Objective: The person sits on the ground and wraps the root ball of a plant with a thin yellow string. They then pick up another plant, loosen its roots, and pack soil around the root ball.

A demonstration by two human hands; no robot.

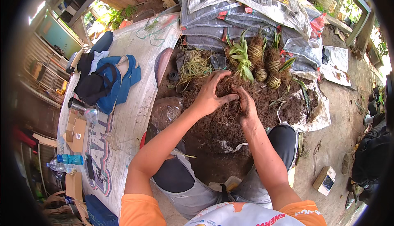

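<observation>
My left hand (215,93) curves over a heap of brown plant fibre (209,124), its thumb and fingers spread in a wide arc. Facing it, my right hand (246,105) is smeared with soil, and its fingertips come close to the left thumb. Brown fibre shows between the two hands; whether they grip a clump of it is unclear. Just beyond them lie a green leafy plant (241,58) and several root balls bound with pale strips, including one root ball (274,81). A tangle of pale strips (194,65) rests left of the plants.
Stacked sacks (206,31) rise behind the plants. A white sack (323,115) with dark soil lies at the right. Along the left runs a table (132,87) bearing a blue bag (123,81), bottles and a cardboard box (76,133). At far right is another person (371,155), near a phone (328,182) on a block.
</observation>
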